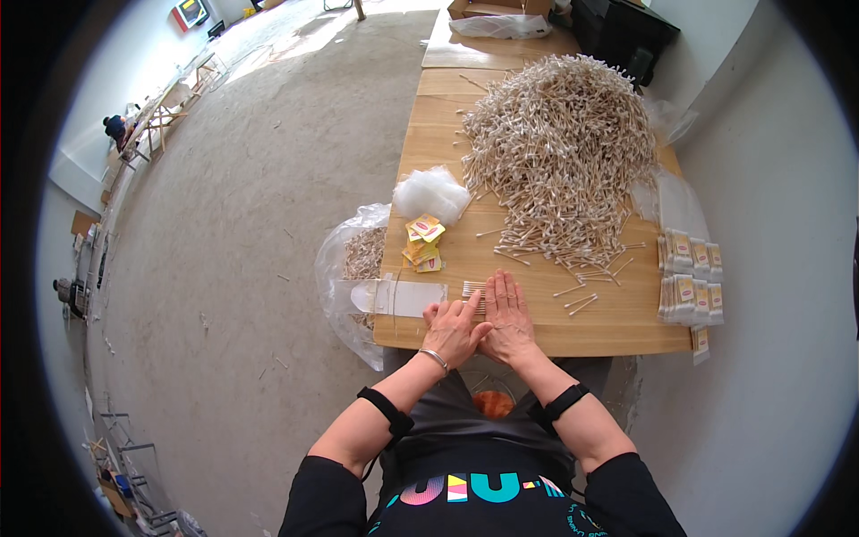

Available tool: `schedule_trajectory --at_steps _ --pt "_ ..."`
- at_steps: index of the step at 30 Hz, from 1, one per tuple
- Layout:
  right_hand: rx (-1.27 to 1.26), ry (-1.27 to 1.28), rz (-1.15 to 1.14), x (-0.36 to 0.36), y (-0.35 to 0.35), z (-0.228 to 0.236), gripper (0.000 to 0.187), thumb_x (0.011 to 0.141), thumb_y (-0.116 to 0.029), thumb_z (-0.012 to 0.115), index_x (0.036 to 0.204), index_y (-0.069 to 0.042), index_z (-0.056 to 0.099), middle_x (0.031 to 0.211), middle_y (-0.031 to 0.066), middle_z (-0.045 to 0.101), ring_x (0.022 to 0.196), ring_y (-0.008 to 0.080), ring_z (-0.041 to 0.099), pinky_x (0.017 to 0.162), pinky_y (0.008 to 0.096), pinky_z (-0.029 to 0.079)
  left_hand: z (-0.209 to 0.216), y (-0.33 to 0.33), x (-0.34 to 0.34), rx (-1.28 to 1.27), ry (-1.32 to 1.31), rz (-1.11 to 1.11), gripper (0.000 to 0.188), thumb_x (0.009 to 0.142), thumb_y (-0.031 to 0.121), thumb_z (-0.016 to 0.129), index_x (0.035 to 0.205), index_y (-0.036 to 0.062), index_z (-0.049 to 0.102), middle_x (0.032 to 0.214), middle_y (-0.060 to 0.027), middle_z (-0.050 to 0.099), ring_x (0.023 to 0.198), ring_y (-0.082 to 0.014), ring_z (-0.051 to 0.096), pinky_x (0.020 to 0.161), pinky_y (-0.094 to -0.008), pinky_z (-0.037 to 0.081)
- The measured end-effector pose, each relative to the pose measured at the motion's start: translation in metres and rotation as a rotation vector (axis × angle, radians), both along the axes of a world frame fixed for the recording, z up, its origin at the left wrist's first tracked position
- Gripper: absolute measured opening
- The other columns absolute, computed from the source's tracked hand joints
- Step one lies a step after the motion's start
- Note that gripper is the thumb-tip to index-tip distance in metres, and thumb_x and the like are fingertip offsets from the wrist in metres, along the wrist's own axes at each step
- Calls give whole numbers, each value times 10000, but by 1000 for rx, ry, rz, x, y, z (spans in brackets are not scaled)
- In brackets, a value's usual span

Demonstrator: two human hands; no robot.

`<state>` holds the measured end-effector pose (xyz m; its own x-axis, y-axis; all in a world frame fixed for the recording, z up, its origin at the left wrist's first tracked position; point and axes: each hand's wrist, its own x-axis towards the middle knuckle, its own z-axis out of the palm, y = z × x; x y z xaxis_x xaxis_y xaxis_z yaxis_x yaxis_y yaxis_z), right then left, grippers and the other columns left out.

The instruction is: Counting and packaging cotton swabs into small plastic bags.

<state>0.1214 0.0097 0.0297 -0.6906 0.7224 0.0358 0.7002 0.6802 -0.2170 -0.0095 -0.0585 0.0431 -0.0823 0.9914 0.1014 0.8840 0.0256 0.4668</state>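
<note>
A short row of cotton swabs (473,289) lies side by side on the wooden table near its front edge. My right hand (509,324) rests flat along the row's right side, its fingers stretched out and held together. From the left, my left hand (453,335) leans over the row's near end, fingers apart and slightly bent, the index fingertip on the swabs. Its thumb meets the side of my right hand. The near part of the row is hidden under my hands. Left of it, a white flat strip (419,299) with a clear rounded end lies across the table edge.
A large heap of loose cotton swabs (562,134) covers the table's far right. Clear plastic bags (431,193) and yellow cards (424,242) lie at left. Filled packets (691,277) line the right edge. A bag of swabs (365,255) stands beside the table's left edge.
</note>
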Motion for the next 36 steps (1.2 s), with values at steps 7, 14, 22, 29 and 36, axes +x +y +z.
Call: schedule_trajectory --at_steps 7,14,22,29,36 --pt "6 21 -7 0 0 -2 879 752 -373 520 1409 74 142 1492 231 95 1406 328 54 1141 434 37 -1 -1 0 40 47 -17 589 879 490 471 1325 107 439 920 -81 534 935 -236 486 886 -417 250" --pt "29 -14 -6 0 0 -4 858 770 -386 500 1404 78 155 1486 242 109 1403 341 65 1138 437 56 -1 4 0 42 8 12 574 888 459 474 1329 95 423 946 -94 570 916 -242 510 868 -409 255" --pt "8 20 -9 0 -1 -1 852 752 -361 512 1401 77 175 1487 235 118 1405 330 67 1140 438 46 7 6 -2 -94 27 -9 532 898 379 484 1339 92 403 977 -97 594 948 -228 522 853 -410 259" --pt "114 42 -21 -1 0 -10 820 783 -381 497 1392 79 197 1481 240 132 1400 334 89 1139 438 66 5 13 -2 -118 29 17 521 887 304 507 1338 74 384 953 -90 622 907 -231 553 839 -419 274" --pt "89 56 -16 0 -1 -6 907 742 -420 574 1394 75 184 1480 241 125 1399 330 93 1140 432 70 5 13 -3 -80 0 4 553 856 251 554 1346 79 364 917 -111 628 866 -249 569 818 -415 277"
